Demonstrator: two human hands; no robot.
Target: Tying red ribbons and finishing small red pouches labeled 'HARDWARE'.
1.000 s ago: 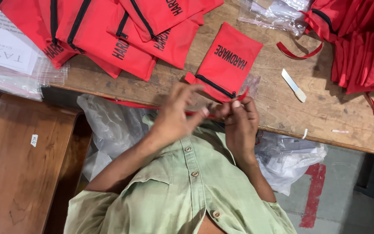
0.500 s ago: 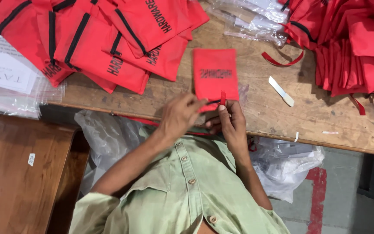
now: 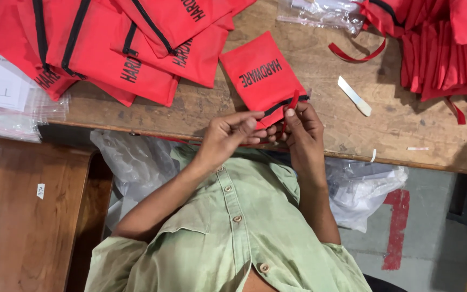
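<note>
While you lean over the near edge of the wooden surface point(image 3: 206, 108), a stack of clear plastic packets with white paper point(image 3: 1, 103) lies at the far left, hanging slightly over the edge. Just right of it, a heap of red fabric pouches point(image 3: 109, 48) with black zippers and black lettering spreads across the far left part of the surface, overlapping one another.

Your left hand point(image 3: 228, 138) sits near the edge, fingers curled and pressed against the near corner of the single red pouch point(image 3: 260, 73), so its grip is pinched on that corner. This pouch lies tilted on the surface, apart from the heap, its zipper end toward you and partly off the edge. Your right hand point(image 3: 301, 130) is just beside the left, touching it, and its thumb and fingers pinch a thin red strip point(image 3: 293, 103) that stands up from the pouch's zipper end.

Farther right, a small white flat strip point(image 3: 354, 95) lies on bare wood, with a clear plastic bag point(image 3: 320, 11) at the far edge above it and a loose red ribbon point(image 3: 355, 54) curling between them. At the far right, another pile of red fabric pieces point(image 3: 444, 48) covers the corner. Below the surface, crumpled clear plastic bags point(image 3: 363, 189) hang beside your green shirt point(image 3: 228, 238).
</note>
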